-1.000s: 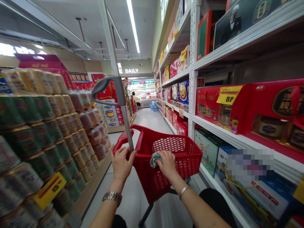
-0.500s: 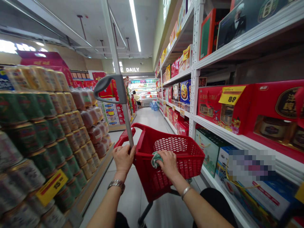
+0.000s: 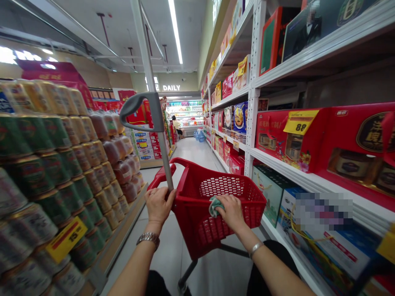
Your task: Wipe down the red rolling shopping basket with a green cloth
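Observation:
A red plastic shopping cart basket (image 3: 197, 230) with a mesh wall stands in front of me on a small wheeled frame. My left hand (image 3: 159, 205) is closed around the red cart handle (image 3: 162, 176) at the foot of a tall grey pole (image 3: 162, 158). The pole ends in a grey loop grip (image 3: 138, 107). My right hand (image 3: 231, 212) presses a crumpled teal cloth (image 3: 216, 206) onto the basket's near rim. The basket looks empty where its inside shows.
Stacked green cans (image 3: 54, 205) and bottled goods line the left side. White shelves (image 3: 253, 90) of red gift boxes stand close on the right. A tiled aisle floor (image 3: 191, 156) runs ahead to lit refrigerated cases (image 3: 185, 117), where a person (image 3: 177, 126) sits.
My right hand and the cloth have slid rightward along the basket's rim. My left hand stays on the handle, and the view has shifted only slightly.

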Demonstrator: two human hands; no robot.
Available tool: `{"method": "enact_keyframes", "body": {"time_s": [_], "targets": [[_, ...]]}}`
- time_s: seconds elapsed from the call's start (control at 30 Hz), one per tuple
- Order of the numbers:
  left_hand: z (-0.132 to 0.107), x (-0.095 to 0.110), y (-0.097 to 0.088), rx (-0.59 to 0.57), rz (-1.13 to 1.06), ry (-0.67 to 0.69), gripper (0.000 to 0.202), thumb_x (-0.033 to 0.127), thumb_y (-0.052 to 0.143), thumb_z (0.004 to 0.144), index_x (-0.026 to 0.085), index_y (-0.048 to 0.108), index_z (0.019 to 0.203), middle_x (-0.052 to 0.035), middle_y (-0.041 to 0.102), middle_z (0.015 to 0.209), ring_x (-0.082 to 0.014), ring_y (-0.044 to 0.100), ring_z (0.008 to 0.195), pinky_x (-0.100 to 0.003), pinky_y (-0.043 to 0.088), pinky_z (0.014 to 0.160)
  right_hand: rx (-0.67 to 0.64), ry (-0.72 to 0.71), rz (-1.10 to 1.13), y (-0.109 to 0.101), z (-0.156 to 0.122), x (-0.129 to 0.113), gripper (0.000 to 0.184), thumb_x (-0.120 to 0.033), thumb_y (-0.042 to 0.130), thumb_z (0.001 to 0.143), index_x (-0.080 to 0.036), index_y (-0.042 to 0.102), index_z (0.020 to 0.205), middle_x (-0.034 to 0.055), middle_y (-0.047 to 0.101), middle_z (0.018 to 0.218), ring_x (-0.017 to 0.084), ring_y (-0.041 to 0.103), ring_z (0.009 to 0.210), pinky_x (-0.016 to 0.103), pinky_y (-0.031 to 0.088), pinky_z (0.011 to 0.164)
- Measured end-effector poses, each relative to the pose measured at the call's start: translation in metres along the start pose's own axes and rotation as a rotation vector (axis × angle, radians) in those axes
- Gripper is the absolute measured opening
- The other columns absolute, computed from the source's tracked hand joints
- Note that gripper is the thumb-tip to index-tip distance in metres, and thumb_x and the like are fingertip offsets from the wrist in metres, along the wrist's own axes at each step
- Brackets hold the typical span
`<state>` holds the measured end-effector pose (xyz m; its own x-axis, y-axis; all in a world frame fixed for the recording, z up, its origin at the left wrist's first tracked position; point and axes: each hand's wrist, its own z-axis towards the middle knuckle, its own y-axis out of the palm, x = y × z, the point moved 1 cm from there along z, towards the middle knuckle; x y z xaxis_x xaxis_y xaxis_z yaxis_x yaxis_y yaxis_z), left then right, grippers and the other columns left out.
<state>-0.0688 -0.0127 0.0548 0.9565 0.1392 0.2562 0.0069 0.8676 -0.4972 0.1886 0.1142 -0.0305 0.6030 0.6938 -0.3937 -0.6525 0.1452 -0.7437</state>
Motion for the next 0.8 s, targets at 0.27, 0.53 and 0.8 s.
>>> {"method": "enact_keyframes", "body": {"time_s": [0.27, 0.53, 0.8], "targets": [[-0.002, 0.000, -0.002, -0.018, -0.023, 0.012, 0.035, 0.048, 0.058, 0.087, 0.026, 0.048, 0.063, -0.0037, 0.061, 0.063, -0.0250, 0.053, 0.073, -0.041, 0.033, 0.090, 0.001, 0.001, -0.061, -0.005, -0.008, 0.027, 0.035, -0.022, 0.069, 0.090, -0.030, 0.070, 0.124, 0.0045, 0.073, 0.126, 0.025, 0.062, 0.115, 0.043, 0.038, 0.102], [0.000, 0.001, 0.000, -0.028, -0.052, 0.001, 0.035, 0.048, 0.058, 0.087, 0.025, 0.048, 0.063, -0.0049, 0.061, 0.064, -0.0256, 0.053, 0.073, -0.042, 0.033, 0.089, -0.001, 0.016, -0.143, -0.021, -0.018, 0.056, 0.036, -0.021, 0.069, 0.089, -0.030, 0.072, 0.123, 0.0056, 0.073, 0.128, 0.026, 0.063, 0.115, 0.046, 0.036, 0.107], [-0.002, 0.000, 0.002, -0.030, -0.054, -0.001, 0.035, 0.049, 0.059, 0.086, 0.026, 0.048, 0.063, -0.0045, 0.061, 0.064, -0.0257, 0.053, 0.074, -0.042, 0.032, 0.092, 0.006, 0.044, -0.223, -0.032, -0.030, 0.092, 0.037, -0.022, 0.067, 0.089, -0.033, 0.073, 0.124, 0.0060, 0.072, 0.131, 0.028, 0.061, 0.120, 0.047, 0.039, 0.104]]}}
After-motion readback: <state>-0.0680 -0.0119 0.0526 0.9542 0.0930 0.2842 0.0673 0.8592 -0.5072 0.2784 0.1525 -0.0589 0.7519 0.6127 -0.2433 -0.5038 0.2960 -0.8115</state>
